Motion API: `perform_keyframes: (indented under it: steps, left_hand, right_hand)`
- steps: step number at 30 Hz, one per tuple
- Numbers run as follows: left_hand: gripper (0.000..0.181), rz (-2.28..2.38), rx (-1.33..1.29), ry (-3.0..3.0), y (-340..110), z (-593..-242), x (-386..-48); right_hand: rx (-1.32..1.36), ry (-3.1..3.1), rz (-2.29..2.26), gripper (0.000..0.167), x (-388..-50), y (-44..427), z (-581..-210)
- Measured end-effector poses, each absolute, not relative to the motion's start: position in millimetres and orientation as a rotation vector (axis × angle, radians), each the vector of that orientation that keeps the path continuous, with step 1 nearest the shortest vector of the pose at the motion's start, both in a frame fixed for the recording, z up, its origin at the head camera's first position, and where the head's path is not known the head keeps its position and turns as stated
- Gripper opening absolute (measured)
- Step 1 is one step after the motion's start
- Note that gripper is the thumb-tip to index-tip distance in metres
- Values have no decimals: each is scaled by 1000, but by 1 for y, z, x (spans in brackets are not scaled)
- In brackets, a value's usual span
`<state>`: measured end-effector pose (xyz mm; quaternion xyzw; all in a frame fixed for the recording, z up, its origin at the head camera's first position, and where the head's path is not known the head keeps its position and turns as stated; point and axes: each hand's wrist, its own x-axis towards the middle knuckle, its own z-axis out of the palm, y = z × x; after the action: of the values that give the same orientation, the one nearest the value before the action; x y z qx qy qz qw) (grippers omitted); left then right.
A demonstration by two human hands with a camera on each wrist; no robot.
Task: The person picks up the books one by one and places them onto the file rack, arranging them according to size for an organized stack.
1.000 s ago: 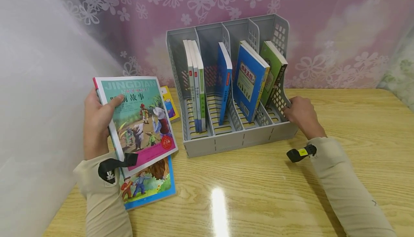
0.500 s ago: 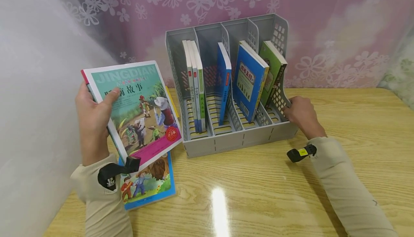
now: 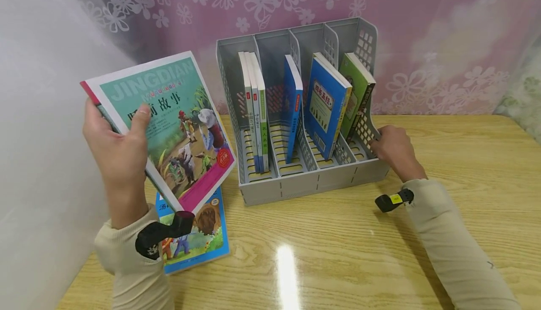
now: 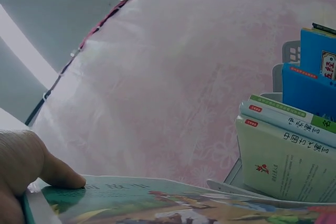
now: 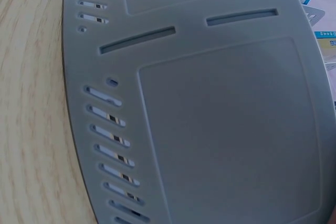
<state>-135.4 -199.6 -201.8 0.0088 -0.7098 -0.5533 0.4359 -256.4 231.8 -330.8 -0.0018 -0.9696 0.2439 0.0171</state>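
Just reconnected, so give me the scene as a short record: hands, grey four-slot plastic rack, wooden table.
Left hand: holds teal-and-pink illustrated book, thumb on cover
Right hand: grips right side of rack
Rack contents, left to right: two slim pale-spined books plus one green-spined book; slim blue book; blue cover; green cover (last two counts unclear)
Table: blue-bordered illustrated book, partly hidden

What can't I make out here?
Head view: most fingers of the left hand, behind the held book.
Head view: part of the lower book's title, behind the held book.
Left wrist view: held book's lower part, cut by the bottom edge.
Right wrist view: most of the rack, cut by the edges.
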Motion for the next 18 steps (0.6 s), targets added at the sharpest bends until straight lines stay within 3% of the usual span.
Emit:
perform_keyframes:
  steps: [18]
  left_hand:
    - [34, -1327, -172, -1585, -155, -212, -145]
  right_hand:
    - [38, -2995, 771, 21, -255, 233, -331]
